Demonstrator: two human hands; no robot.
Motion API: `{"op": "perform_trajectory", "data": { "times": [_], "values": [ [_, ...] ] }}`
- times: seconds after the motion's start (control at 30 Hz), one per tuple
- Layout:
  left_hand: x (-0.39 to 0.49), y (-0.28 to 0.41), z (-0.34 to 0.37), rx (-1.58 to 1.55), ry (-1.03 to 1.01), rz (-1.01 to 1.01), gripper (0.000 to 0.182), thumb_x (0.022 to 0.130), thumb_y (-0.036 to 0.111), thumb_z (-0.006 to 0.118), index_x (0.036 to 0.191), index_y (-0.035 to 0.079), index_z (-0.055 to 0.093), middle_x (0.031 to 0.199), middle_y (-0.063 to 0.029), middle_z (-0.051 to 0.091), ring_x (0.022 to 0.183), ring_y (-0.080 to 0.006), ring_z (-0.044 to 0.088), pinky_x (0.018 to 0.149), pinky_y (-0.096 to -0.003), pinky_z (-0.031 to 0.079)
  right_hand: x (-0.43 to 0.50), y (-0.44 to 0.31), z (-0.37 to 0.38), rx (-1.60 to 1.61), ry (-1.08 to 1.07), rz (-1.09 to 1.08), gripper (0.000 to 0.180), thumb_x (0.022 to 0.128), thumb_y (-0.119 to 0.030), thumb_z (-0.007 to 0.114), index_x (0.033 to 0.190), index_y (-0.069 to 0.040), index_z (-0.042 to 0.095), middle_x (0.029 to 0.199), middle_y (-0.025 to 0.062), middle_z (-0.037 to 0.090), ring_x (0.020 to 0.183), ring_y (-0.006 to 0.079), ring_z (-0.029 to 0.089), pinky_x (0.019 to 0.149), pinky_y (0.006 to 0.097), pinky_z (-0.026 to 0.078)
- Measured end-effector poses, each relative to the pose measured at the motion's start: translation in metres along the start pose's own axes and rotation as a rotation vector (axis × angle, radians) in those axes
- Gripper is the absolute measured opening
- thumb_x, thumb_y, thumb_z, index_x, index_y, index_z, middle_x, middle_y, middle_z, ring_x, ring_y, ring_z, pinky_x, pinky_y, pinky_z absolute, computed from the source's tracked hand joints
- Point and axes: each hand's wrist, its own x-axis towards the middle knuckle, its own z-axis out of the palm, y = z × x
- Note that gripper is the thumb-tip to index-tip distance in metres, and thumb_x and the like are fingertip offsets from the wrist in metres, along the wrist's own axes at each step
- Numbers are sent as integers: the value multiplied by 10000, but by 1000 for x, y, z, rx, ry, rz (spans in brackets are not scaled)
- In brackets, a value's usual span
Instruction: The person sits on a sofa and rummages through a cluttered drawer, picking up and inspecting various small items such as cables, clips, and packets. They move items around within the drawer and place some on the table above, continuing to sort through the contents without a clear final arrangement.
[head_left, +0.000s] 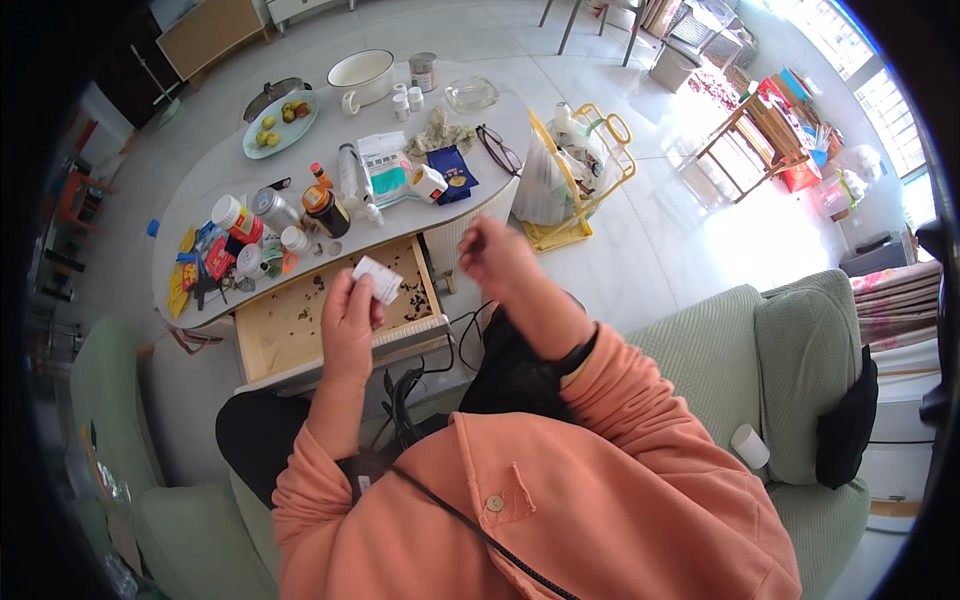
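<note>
Between the thumb and fingers of my left hand (350, 304) is a small white card or packet (378, 280) with faint print. That hand is over the open wooden drawer (277, 337) of the oval table, where small dark bits lie scattered. My right hand (487, 255), blurred, hangs in the air past the drawer's right end, fingers curled; whether it holds something cannot be made out. Nearest to it on the tabletop are a dark blue packet (451, 175), a white roll-shaped item (427, 183) and a white and green plastic packet (386, 169).
Bottles and jars, among them a brown bottle with an orange cap (325, 211), crowd the table's near edge. Eyeglasses (499, 150) lie at its right. A yellow-framed bag holder (574, 214) stands on the floor beside it. Black cables (405, 390) hang below the drawer.
</note>
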Motion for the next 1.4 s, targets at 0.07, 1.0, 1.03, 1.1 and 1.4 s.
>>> {"op": "perform_trajectory", "data": {
  "times": [0.07,1.0,1.03,1.1,1.4],
  "values": [
    [-1,1,-13,-5,23,-57,171,995,185,507,866,76,532,721,20,499,609,-52,426,554,-221,369,28,-49,-29,138,27,-79,180,990,-194,522,863,-68,519,697,32,518,675,190,546,634,344,506],
    [-45,72,-25,-154,-190,-86,106,953,129,607,1019,52,576,808,1,624,650,-51,557,594,-181,452,-83,-1,86,-911,-727,131,300,977,-244,577,1205,-52,599,1039,43,665,907,130,667,752,235,536],
    [-51,74,-29,-132,-174,-70,116,952,129,606,1037,59,572,815,5,620,644,-49,548,597,-182,447,-91,8,91,-901,-719,138,295,976,-239,580,1202,-49,597,1036,38,662,898,128,667,749,233,537],
    [-61,75,-40,-104,-158,-20,142,951,129,605,1075,72,564,830,12,612,632,-44,530,604,-182,435,-105,22,97,-891,-694,143,290,972,-235,589,1191,-45,597,1027,29,656,881,125,666,744,231,539],
    [-96,74,-83,-83,-129,134,216,940,87,613,1152,50,587,841,23,615,677,-44,516,621,-182,436,-146,58,123,-911,-581,79,258,951,-245,631,1125,-56,608,981,8,632,860,127,668,708,217,536]
  ]
}}
